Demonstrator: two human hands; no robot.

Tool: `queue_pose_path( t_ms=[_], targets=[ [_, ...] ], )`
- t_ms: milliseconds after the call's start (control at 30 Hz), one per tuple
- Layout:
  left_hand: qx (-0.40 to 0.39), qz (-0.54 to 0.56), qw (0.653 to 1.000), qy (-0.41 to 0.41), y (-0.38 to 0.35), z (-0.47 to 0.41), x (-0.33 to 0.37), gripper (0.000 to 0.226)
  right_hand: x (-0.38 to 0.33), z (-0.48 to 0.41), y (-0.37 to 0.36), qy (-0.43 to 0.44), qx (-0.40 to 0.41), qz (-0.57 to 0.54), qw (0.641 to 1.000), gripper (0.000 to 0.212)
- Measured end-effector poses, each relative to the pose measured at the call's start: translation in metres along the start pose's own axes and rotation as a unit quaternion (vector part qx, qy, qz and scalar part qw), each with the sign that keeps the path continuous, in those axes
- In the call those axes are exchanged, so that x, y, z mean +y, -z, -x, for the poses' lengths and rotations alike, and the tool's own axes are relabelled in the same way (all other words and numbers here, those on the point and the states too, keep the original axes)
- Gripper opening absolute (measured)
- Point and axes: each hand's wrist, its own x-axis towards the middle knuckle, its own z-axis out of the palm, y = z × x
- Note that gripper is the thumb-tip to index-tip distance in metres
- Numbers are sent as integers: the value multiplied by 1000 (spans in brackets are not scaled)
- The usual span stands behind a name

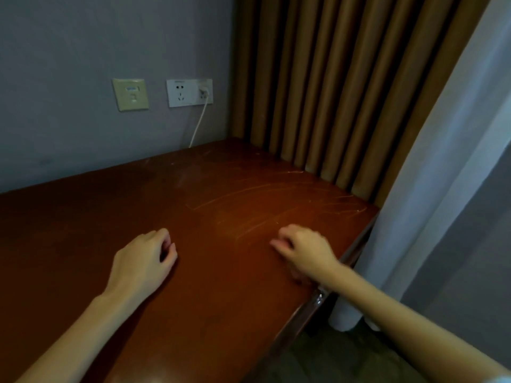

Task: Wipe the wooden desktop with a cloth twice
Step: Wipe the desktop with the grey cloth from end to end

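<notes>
I am watching my left grip (pixel 143 258) and right grip (pixel 304 252) hovering released, fingers loosely curled on nothing, apart over the scratched wooden table (pixel 221 286), which is sitting in the corner under a wall socket (pixel 189 92) with a plugged cable (pixel 197 125), brown curtain (pixel 318 92) behind, white curtain (pixel 442 189) crowding its right edge.

Items counted: one wooden desktop (pixel 221 272); two hands: left hand (pixel 143 258), right hand (pixel 304 250); two wall plates: yellowish plate (pixel 130 94), white socket panel (pixel 189 92); one cable (pixel 199 123); two curtains: brown curtain (pixel 331 92), white curtain (pixel 442 189)
</notes>
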Motion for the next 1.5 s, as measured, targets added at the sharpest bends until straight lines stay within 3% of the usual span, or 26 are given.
queue_pose_path(
  t_ms=[100,233,333,500,600,700,833,967,1133,1267,1367,1500],
  targets=[
    [12,11,1000,7,-3,0,-3,16,63,-42,3,-140,47,8,989,30],
    [12,11,1000,13,-6,0,-4,16,58,-88,-6,-186,61,36,980,30],
    [11,16,1000,16,-6,1,-5,14,1,-105,-19,-134,46,33,989,30],
    [17,19,999,19,-5,4,-7,15,-117,-58,-32,81,-7,1,997,26],
    [22,17,999,21,-4,5,-8,15,-126,-16,-22,146,-33,-44,988,24],
    [20,31,999,12,-5,5,-8,15,-76,-14,-12,72,-27,-24,997,23],
    [18,33,999,8,-5,3,-8,16,16,-61,-4,-123,27,19,992,27],
    [16,33,999,10,-5,1,-7,15,31,-123,-10,-218,50,37,974,29],
    [8,33,999,19,-5,1,-6,15,-44,-164,-32,-146,38,40,988,33],
    [15,29,999,20,-6,0,-8,15,-118,-136,-46,17,8,36,999,27],
    [22,31,999,24,-6,1,-9,16,-134,-87,-39,121,-10,4,993,24],
    [16,43,999,21,-6,2,-8,17,-85,-59,-23,74,-27,-11,997,24]
  ],
)
